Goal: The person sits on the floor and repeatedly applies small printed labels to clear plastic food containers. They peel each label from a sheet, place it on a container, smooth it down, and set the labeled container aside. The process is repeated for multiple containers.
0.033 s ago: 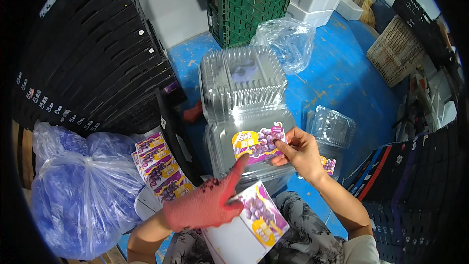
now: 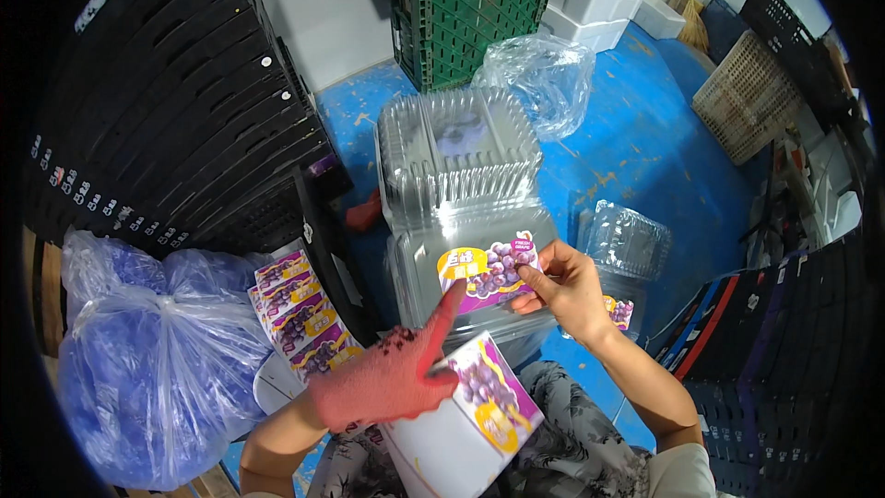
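A purple, yellow and white grape label (image 2: pixel 490 274) lies over the lid of a clear plastic clamshell box (image 2: pixel 419 277). My bare right hand (image 2: pixel 564 288) pinches the label's right end between thumb and fingers. On my left hand (image 2: pixel 392 378) is a red work glove with dark specks. Its index finger reaches out to the label's lower left edge. The same hand grips a strip of grape labels (image 2: pixel 493 397) on white backing, which hangs over my lap; its other fingers are partly hidden.
Clear clamshell boxes (image 2: pixel 456 152) stand stacked just beyond. More label strips (image 2: pixel 304 314) lie at left, beside a bag of blue-purple material (image 2: pixel 157 360). Black crates (image 2: pixel 184 83) rise at left; a green crate (image 2: pixel 484 14) stands behind. Another clear box (image 2: pixel 627 240) sits right on the blue floor.
My left hand has shifted slightly up, its index finger straighter against the label. The label strip in it has tilted a little. My right hand stays in place.
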### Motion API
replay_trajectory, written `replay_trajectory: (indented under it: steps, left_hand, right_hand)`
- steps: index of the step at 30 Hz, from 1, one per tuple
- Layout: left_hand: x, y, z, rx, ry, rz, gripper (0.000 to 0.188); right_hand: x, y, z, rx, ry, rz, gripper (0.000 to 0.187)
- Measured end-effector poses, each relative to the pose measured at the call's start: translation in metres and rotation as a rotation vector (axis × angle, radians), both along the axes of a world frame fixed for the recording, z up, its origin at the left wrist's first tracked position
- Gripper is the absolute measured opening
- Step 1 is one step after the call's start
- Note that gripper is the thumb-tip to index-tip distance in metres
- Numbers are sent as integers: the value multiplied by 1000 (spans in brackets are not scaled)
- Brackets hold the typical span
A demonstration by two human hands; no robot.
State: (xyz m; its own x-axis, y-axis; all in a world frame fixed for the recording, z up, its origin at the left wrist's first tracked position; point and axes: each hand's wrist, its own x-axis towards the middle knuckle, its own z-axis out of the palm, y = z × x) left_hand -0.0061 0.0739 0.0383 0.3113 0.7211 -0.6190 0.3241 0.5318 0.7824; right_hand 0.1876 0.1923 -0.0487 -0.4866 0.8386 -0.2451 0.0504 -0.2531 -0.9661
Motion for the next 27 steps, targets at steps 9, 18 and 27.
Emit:
replay_trajectory:
  steps: [9,18,27]
  left_hand:
    - [-5,19,-34,74,179,29,84]
    - [-17,7,-27,28,60,-122,77]
    - [-6,-35,-68,228,-84,-400,78]
  right_hand:
    - [-4,1,8,122,-290,72,13]
    - [1,2,27,1037,-973,213,53]
    - [13,-14,16,1253,-717,574,89]
